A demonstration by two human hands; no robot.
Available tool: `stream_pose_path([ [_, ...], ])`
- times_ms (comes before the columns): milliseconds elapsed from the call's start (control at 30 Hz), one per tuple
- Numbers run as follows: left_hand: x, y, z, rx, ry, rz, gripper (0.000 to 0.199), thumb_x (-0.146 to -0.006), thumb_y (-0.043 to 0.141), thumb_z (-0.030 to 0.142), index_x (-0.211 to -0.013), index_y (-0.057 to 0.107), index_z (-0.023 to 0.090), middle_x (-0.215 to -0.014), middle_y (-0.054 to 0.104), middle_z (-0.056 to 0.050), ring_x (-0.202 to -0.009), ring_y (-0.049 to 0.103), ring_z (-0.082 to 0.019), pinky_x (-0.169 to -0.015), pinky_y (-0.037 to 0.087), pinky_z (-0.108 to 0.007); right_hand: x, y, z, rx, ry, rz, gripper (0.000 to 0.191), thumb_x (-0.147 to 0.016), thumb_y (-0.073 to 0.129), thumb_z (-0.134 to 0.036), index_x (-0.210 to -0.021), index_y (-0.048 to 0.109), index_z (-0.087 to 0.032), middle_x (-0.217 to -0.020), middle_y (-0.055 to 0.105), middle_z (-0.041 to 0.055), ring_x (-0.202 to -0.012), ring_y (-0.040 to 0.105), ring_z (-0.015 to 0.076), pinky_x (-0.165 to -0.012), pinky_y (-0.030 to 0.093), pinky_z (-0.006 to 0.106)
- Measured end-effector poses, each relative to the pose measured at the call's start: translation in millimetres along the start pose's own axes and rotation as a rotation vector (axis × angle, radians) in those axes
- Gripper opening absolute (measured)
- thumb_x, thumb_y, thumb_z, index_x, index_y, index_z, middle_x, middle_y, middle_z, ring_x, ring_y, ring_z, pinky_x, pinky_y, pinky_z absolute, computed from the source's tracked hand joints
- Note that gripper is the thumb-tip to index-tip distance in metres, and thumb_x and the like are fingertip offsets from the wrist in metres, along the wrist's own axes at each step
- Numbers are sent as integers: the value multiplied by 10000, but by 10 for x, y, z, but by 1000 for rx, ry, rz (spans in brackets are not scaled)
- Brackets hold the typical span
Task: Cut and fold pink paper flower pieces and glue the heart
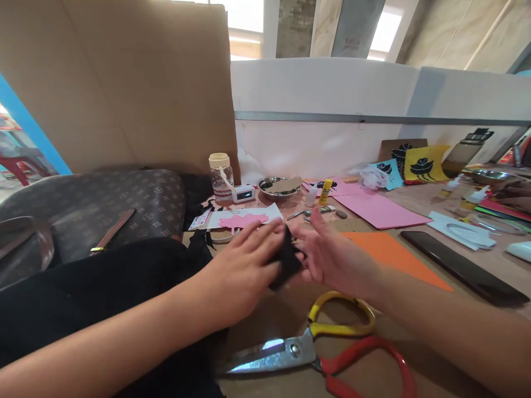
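Scissors (307,345) with one yellow and one red handle lying closest on the tabletop (415,232), left hand (244,271) and right hand (327,254) just above, fingers loosely pinching a black paper scrap (285,260) between them, orange sheet (394,257) further right.

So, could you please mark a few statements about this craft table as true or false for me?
1. Both hands, the left hand and the right hand, are on a piece of black paper. True.
2. The scissors have blue handles. False: one handle is yellow, the other red.
3. The scissors lie on the table in front of the hands, untouched. True.
4. The glue stick lies flat on the orange sheet. False: it stands upright beyond it, by the pink sheet.
5. A metal bowl sits beside the plastic bottle. True.
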State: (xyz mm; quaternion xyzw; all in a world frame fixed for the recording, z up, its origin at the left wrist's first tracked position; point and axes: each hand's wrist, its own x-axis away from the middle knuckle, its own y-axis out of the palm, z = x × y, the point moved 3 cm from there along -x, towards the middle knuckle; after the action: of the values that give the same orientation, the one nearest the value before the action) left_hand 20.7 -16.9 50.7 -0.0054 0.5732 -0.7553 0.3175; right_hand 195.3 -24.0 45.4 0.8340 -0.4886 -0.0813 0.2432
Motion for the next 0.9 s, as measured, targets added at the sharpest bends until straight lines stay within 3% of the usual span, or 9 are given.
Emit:
stream_pose_path([
  [67, 33, 77, 24, -164, 110, -55, 693, -821, 597, 51, -1473, 498, 264, -1672, 262, -83, -1563, 92, -290, -1266, 20, -522, 16, 50, 5, -30, -92, -30, 425, -859, 729, -566, -1113, 706, -226, -1076, 723, 39, -869, 688, 109, -704, 580, 171],
  [133, 47, 98, 38, -303, 156, -64, 783, -804, 594, 40, -1531, 402, 259, -1697, 151, -110, -1568, 16, -282, -1262, 39, -538, 13, 48, 10, -22, -186, -19, 303, -855, 793, -357, -1130, 716, -252, -1178, 723, 22, -1025, 682, 110, -773, 570, 157],
  [267, 41, -9, 74, -212, 170, 2, 748, -806, 592, 69, -1512, 410, 237, -1705, 93, -123, -1570, 26, -275, -1265, 94, -509, -13, -57, -4, 64, -258, 76, 396, -816, 775, -138, -1169, 701, -304, -1156, 751, -13, -1025, 700, 97, -810, 558, 159],
  [367, 24, -123, 14, 112, 54, 92, 666, -876, 568, 141, -1509, 380, 230, -1690, 181, -120, -1557, 157, -267, -1257, 183, -481, -8, -106, -76, 206, -332, 81, 470, -844, 708, -110, -1260, 642, -317, -1164, 756, -7, -1044, 702, 116, -890, 548, 222],
  [467, -12, -151, -151, 570, -189, 171, 547, -986, 504, 320, -1506, 355, 239, -1629, 339, -121, -1495, 328, -280, -1217, 292, -498, 7, -83, -122, 409, -397, 9, 507, -878, 621, -77, -1309, 594, -343, -1290, 708, -9, -1210, 634, 146, -1021, 497, 318],
  [567, -64, -68, -254, 891, -305, 94, 552, -989, 531, 448, -1478, 402, 227, -1524, 490, -143, -1385, 484, -299, -1134, 408, -488, 28, -33, -104, 585, -439, -71, 587, -873, 572, -32, -1347, 554, -377, -1424, 611, -25, -1359, 519, 162, -1114, 432, 383],
  [700, -85, 21, -250, 976, -334, -130, 663, -892, 708, 349, -1492, 441, 260, -1443, 584, -121, -1241, 602, -290, -1030, 491, -452, 71, -15, -74, 762, -486, -44, 668, -877, 532, -7, -1401, 499, -420, -1478, 533, -49, -1429, 423, 153, -1180, 364, 396],
  [833, -66, -83, -243, 870, -383, -99, 544, -854, 706, 252, -1384, 599, 313, -1476, 571, -29, -1380, 490, -278, -1142, 399, -448, 100, -11, -79, 795, -452, -34, 662, -877, 531, -11, -1416, 481, -392, -1484, 523, -35, -1413, 439, 164, -1147, 412, 373],
  [900, -60, -129, -234, 837, -401, -136, 566, -820, 655, 161, -1356, 627, 342, -1425, 619, 0, -1346, 529, -269, -1140, 404, -457, 97, -9, -82, 746, -403, -21, 636, -881, 541, -29, -1413, 484, -373, -1493, 513, -21, -1348, 508, 179, -1077, 484, 361],
])
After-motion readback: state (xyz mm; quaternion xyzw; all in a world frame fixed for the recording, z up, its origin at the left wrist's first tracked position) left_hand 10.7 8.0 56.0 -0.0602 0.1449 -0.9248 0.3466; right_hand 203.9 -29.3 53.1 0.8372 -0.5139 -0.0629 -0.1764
